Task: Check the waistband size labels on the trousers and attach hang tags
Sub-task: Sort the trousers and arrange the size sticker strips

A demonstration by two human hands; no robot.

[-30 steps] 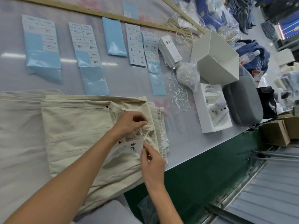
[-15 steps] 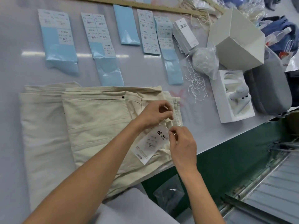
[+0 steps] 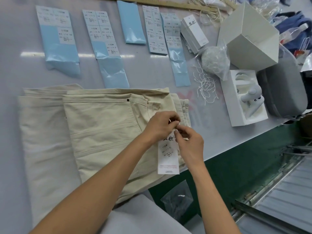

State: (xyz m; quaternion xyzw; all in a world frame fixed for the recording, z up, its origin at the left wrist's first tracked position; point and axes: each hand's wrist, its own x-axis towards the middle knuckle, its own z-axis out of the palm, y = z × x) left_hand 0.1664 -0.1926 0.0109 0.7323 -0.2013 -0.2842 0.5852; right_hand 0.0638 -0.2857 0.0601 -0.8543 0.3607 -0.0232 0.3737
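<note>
Folded cream trousers (image 3: 104, 125) lie stacked on the grey table, waistbands toward the right edge. A white hang tag (image 3: 168, 156) with printed size text lies over the top pair near the waistband. My left hand (image 3: 160, 125) pinches the tag's white string at the waistband. My right hand (image 3: 190, 144) meets it from the right, fingers curled and pinching the same string just above the tag. The fingertips hide the string's ends and the belt loop.
Blue label sheets (image 3: 59, 39) lie in a row at the back. Spare hang tags (image 3: 194, 33), loose strings (image 3: 205, 85), a bag of strings (image 3: 215, 62), a white box (image 3: 249, 36), a tray (image 3: 231, 105) and a grey case (image 3: 285, 92) crowd the right. The table edge (image 3: 219, 154) runs beside my right hand.
The view has shifted, so the trousers sit more central. My right hand has moved up to meet the left at the waistband, and the tag now hangs straight below them.
</note>
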